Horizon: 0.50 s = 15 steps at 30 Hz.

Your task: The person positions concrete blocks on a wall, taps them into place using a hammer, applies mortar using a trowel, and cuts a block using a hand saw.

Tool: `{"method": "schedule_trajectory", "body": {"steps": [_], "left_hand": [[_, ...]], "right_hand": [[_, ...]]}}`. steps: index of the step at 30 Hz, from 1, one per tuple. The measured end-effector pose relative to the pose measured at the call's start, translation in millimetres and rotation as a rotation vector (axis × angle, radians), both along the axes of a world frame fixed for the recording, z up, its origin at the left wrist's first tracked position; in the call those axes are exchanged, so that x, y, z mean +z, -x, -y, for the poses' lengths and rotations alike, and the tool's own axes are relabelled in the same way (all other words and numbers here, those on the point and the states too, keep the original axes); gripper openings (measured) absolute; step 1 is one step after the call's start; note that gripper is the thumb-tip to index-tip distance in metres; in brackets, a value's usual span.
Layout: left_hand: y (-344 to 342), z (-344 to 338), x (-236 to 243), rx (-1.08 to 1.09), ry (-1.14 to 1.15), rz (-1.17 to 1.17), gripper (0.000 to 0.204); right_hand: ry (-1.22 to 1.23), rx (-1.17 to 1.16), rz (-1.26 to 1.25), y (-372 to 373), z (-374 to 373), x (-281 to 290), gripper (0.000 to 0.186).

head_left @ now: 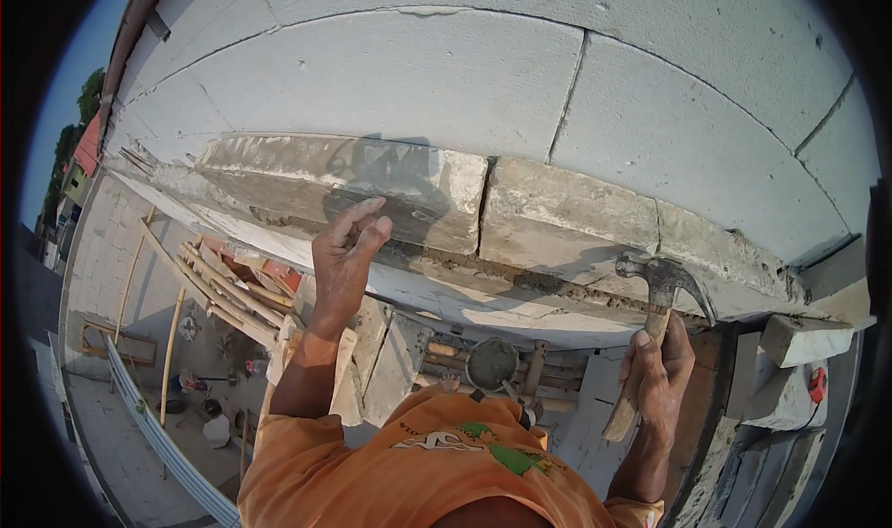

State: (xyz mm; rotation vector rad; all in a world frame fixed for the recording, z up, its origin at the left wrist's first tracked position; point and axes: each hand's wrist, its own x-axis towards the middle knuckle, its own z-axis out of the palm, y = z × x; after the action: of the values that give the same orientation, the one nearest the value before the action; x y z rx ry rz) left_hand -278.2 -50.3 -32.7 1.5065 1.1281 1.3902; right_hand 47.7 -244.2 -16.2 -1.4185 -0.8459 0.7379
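My right hand (662,370) grips the wooden handle of a claw hammer (662,284), whose metal head points up and lies in front of the right part of a ledge. My left hand (346,254) is raised before the ledge's left block, index finger and thumb apart, with nothing in it. Two long grey blocks, the left block (288,179) and the right block (569,193), lie end to end along the wall foot with a dark narrow joint between them. Rough mortar (520,282) shows along their lower edge. My left hand's shadow falls on the left block.
A wall of large pale blocks (418,72) rises behind the ledge. Below me are a bucket of grey mortar (492,363) and bamboo poles (228,286). Stacked blocks (804,340) with a small red tool (817,385) stand at the right. The ground lies far below at left.
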Motion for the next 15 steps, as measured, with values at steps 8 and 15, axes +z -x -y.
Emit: {"method": "schedule_trajectory", "body": {"steps": [8,15], "left_hand": [[11.9,-28.9,-5.9,0.074,-0.237,-0.334,0.060],[1.6,-46.5,0.8,0.066,-0.545,-0.510,0.056]], "right_hand": [[0.075,0.193,0.026,15.7,-22.9,1.7,0.045],[0.080,0.197,0.068,26.5,-37.3,14.2,0.045]]}}
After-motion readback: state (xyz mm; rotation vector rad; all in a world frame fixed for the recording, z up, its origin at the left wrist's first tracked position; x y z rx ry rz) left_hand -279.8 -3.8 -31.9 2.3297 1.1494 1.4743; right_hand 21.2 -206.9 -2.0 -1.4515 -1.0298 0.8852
